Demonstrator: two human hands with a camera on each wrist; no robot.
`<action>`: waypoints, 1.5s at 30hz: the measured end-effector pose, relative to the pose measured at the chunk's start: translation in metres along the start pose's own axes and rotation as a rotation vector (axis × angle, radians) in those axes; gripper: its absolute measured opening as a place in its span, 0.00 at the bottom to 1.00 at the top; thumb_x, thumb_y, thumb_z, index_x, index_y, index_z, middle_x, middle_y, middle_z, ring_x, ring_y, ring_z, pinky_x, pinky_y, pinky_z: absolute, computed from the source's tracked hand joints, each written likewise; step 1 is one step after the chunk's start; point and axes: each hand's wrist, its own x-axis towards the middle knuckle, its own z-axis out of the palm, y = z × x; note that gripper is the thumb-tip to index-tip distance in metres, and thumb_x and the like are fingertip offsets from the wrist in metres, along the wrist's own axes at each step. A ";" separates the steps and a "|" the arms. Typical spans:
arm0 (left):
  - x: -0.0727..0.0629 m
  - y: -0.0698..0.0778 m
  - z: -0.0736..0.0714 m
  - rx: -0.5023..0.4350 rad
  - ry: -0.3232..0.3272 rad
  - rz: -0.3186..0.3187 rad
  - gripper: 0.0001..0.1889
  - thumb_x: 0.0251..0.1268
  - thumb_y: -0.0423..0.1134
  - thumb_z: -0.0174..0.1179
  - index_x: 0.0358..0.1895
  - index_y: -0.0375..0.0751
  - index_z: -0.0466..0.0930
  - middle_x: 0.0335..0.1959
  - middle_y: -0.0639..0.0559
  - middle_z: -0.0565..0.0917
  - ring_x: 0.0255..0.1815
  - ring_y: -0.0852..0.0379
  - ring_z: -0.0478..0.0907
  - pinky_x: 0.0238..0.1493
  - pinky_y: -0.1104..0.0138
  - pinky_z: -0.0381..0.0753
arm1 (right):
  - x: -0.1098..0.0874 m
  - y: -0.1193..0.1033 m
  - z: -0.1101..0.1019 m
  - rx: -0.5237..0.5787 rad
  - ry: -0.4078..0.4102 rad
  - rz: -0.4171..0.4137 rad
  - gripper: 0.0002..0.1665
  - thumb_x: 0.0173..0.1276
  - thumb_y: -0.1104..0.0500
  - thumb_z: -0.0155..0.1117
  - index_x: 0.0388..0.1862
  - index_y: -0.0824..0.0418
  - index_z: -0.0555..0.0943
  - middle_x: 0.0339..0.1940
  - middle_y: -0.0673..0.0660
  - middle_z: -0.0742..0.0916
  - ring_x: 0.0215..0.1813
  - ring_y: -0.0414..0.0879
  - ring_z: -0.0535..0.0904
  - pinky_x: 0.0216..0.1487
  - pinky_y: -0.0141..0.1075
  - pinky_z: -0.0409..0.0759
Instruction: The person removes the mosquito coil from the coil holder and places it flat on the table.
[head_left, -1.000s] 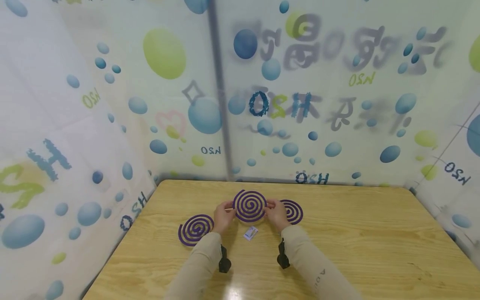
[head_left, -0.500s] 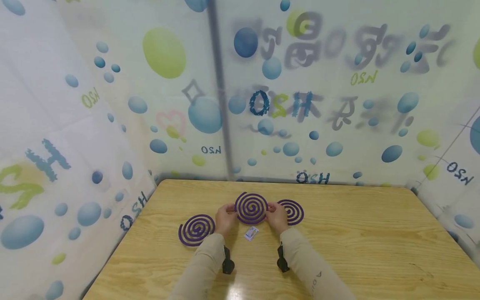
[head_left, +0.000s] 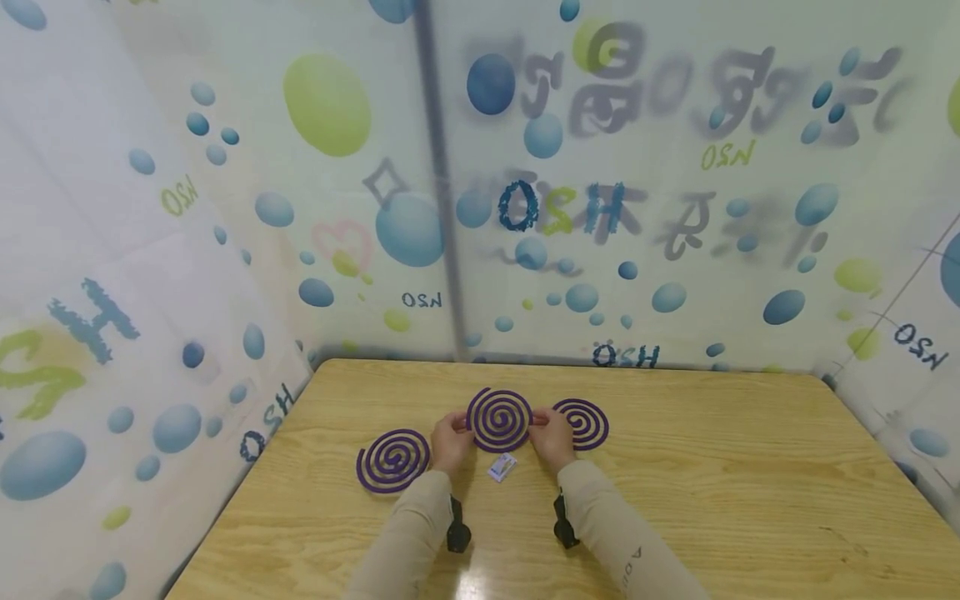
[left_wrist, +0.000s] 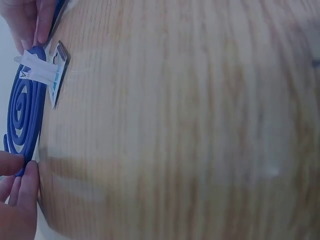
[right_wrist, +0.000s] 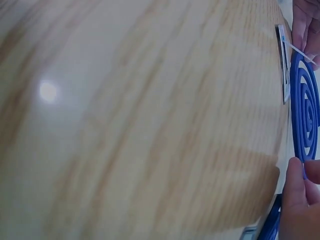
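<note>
Both hands hold one purple mosquito coil (head_left: 500,420) between them, its flat face tilted up toward the head camera; it looks blue in the wrist views. My left hand (head_left: 452,443) pinches its left edge between thumb and fingers. On the opposite edge, the right hand (head_left: 552,437) pinches it the same way. Just in front of the coil, a small metal coil stand (head_left: 502,467) lies on the table. In the left wrist view, a pale upright tab (left_wrist: 39,69) rises from the stand (left_wrist: 59,75) and overlaps the coil (left_wrist: 20,117).
A second coil (head_left: 393,458) lies on the wooden table (head_left: 712,500) beside the left forearm. Another coil (head_left: 591,425) lies behind the right hand, partly hidden by it. A patterned curtain (head_left: 360,208) hangs along the table's far edge.
The held coil has come down slightly and nearer the stand, both hands moving with it. My left hand has shifted a little right. The other coils and the stand stay put.
</note>
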 end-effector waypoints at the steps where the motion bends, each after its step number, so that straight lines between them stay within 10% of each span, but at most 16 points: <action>1: 0.000 0.000 0.000 -0.001 0.005 0.001 0.17 0.43 0.22 0.59 0.42 0.29 0.77 0.34 0.40 0.80 0.37 0.46 0.77 0.42 0.60 0.77 | 0.000 0.000 0.000 -0.001 -0.007 0.000 0.17 0.50 0.73 0.58 0.42 0.74 0.76 0.34 0.65 0.82 0.39 0.55 0.78 0.39 0.38 0.79; 45: -0.006 -0.007 0.003 -0.116 0.008 -0.059 0.18 0.46 0.21 0.57 0.46 0.29 0.74 0.41 0.38 0.78 0.43 0.45 0.74 0.44 0.60 0.76 | -0.006 0.003 -0.003 0.084 -0.145 0.047 0.19 0.57 0.73 0.55 0.50 0.74 0.72 0.45 0.67 0.79 0.47 0.56 0.76 0.47 0.40 0.76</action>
